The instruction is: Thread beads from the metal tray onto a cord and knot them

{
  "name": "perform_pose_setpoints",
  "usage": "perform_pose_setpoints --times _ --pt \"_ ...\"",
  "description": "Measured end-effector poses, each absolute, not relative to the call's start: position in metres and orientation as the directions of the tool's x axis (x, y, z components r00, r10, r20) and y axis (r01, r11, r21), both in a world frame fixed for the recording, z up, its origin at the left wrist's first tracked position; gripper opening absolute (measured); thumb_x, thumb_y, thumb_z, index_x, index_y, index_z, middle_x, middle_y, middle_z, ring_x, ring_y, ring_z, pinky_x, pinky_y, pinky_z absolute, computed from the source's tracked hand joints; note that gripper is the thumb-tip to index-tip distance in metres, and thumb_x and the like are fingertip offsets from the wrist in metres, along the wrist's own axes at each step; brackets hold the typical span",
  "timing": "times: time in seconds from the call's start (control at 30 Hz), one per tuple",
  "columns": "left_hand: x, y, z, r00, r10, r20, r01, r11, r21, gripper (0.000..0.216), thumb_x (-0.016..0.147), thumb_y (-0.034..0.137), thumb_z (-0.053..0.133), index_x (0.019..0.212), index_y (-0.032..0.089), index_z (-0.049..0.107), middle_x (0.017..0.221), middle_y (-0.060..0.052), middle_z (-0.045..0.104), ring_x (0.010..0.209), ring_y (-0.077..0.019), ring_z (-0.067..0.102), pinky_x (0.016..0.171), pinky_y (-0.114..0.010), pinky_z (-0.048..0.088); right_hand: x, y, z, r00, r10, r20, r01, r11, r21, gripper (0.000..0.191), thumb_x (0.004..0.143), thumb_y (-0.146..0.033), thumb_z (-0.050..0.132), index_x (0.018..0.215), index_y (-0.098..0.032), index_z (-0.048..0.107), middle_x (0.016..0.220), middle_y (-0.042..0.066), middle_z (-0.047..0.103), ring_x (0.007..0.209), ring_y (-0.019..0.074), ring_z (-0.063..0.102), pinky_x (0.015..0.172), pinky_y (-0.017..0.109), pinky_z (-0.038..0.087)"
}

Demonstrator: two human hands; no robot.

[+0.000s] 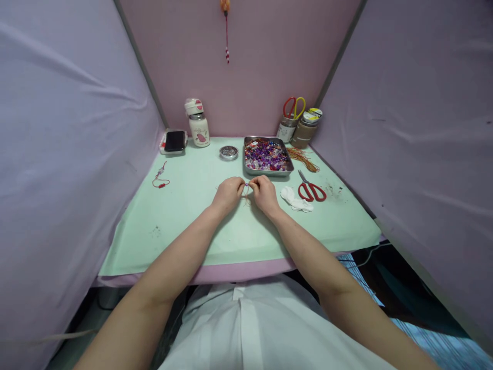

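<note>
Both my hands meet over the middle of the table, just in front of the bead tray. Between their fingertips a small purple bead sits on a thin cord, whose loose ends trail down toward the tabletop. My left hand pinches the cord left of the bead. On the other side, my right hand is closed in a pinch on the same cord. The metal tray holds many purple, red and clear beads. Exact finger contact is too small to make out.
Red-handled scissors and a crumpled white cloth lie at right, near orange cord strands. Behind stand jars, one holding scissors, and a bottle. A round tin, phone and red bracelet lie leftward.
</note>
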State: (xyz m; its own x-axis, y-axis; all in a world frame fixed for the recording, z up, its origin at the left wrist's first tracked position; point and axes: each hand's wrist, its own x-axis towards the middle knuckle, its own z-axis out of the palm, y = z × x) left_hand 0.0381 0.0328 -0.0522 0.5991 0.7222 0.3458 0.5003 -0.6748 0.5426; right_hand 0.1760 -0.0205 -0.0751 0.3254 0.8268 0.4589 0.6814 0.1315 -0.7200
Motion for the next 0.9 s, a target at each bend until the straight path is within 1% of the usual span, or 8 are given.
perform_pose_setpoints --times 0.13,0.27,0.4,0.5,0.57,0.67,0.77,0.9 --pt "0.044 0.035 -0.052 0.584 0.733 0.350 0.494 -0.662 0.563 0.023 0.084 0.018 0.043 0.083 0.016 0.066 0.087 -0.011 0.067 0.081 -0.0226 0.057 0.077 -0.033 0.040 0.181 -0.019 -0.073 0.349 0.825 0.445 0.690 0.096 -0.717 0.013 0.084 -0.021 0.048 0.076 -0.020 0.058 0.084 0.006 0.060 0.083 0.0205 0.055 0.078 0.033 0.043" --pt "0.041 0.041 -0.052 0.503 0.779 0.374 0.522 -0.619 0.587 0.021 0.082 0.017 0.045 0.081 0.017 0.066 0.084 -0.009 0.067 0.079 -0.0202 0.057 0.074 -0.031 0.039 0.196 -0.019 -0.074 0.412 0.790 0.453 0.722 0.020 -0.691 0.016 0.084 -0.018 0.046 0.077 -0.018 0.060 0.085 0.008 0.060 0.085 0.0223 0.055 0.081 0.035 0.041" --pt "0.037 0.041 -0.051 0.467 0.815 0.343 0.473 -0.558 0.682 0.017 0.081 0.021 0.049 0.078 0.018 0.065 0.077 -0.007 0.067 0.071 -0.0179 0.056 0.070 -0.029 0.040 0.213 -0.020 -0.082 0.381 0.840 0.386 0.810 -0.101 -0.578 0.017 0.081 -0.011 0.048 0.077 -0.018 0.064 0.083 0.010 0.060 0.080 0.0242 0.055 0.078 0.038 0.040" --pt "0.038 0.039 -0.052 0.474 0.816 0.330 0.449 -0.546 0.707 0.016 0.081 0.023 0.050 0.078 0.018 0.066 0.078 -0.007 0.067 0.072 -0.0176 0.056 0.070 -0.029 0.040 0.215 -0.021 -0.084 0.374 0.855 0.358 0.844 -0.154 -0.514 0.022 0.080 -0.008 0.049 0.080 -0.019 0.068 0.085 0.012 0.061 0.081 0.0256 0.056 0.078 0.039 0.038" --pt "0.039 0.038 -0.054 0.478 0.815 0.327 0.447 -0.546 0.708 0.016 0.081 0.023 0.051 0.078 0.018 0.066 0.079 -0.007 0.068 0.072 -0.0177 0.056 0.071 -0.029 0.040 0.208 -0.023 -0.081 0.353 0.838 0.415 0.853 -0.106 -0.512 0.022 0.083 -0.013 0.050 0.089 -0.019 0.071 0.095 0.013 0.062 0.088 0.0266 0.057 0.081 0.040 0.037" --pt "0.039 0.038 -0.056 0.479 0.814 0.328 0.452 -0.549 0.703 0.017 0.081 0.025 0.052 0.080 0.018 0.067 0.079 -0.007 0.068 0.072 -0.0178 0.057 0.072 -0.029 0.040 0.193 -0.024 -0.073 0.246 0.841 0.482 0.824 0.081 -0.561 0.022 0.088 -0.026 0.053 0.102 -0.022 0.070 0.105 0.009 0.063 0.094 0.0236 0.057 0.085 0.039 0.036" --pt "0.038 0.037 -0.057 0.482 0.812 0.330 0.444 -0.550 0.707 0.019 0.081 0.025 0.051 0.080 0.018 0.068 0.080 -0.006 0.069 0.074 -0.0174 0.057 0.073 -0.028 0.041 0.182 -0.026 -0.067 0.169 0.858 0.486 0.789 0.177 -0.588 0.018 0.088 -0.031 0.057 0.098 -0.023 0.069 0.098 0.005 0.066 0.091 0.0208 0.058 0.087 0.037 0.033" --pt "0.037 0.035 -0.056 0.489 0.815 0.309 0.423 -0.532 0.733 0.020 0.080 0.026 0.051 0.079 0.017 0.069 0.077 -0.006 0.069 0.070 -0.0164 0.056 0.069 -0.027 0.040 0.180 -0.026 -0.068 0.141 0.869 0.474 0.802 0.181 -0.569 0.013 0.088 -0.025 0.057 0.089 -0.023 0.069 0.092 0.004 0.068 0.094 0.0211 0.058 0.086 0.037 0.031"
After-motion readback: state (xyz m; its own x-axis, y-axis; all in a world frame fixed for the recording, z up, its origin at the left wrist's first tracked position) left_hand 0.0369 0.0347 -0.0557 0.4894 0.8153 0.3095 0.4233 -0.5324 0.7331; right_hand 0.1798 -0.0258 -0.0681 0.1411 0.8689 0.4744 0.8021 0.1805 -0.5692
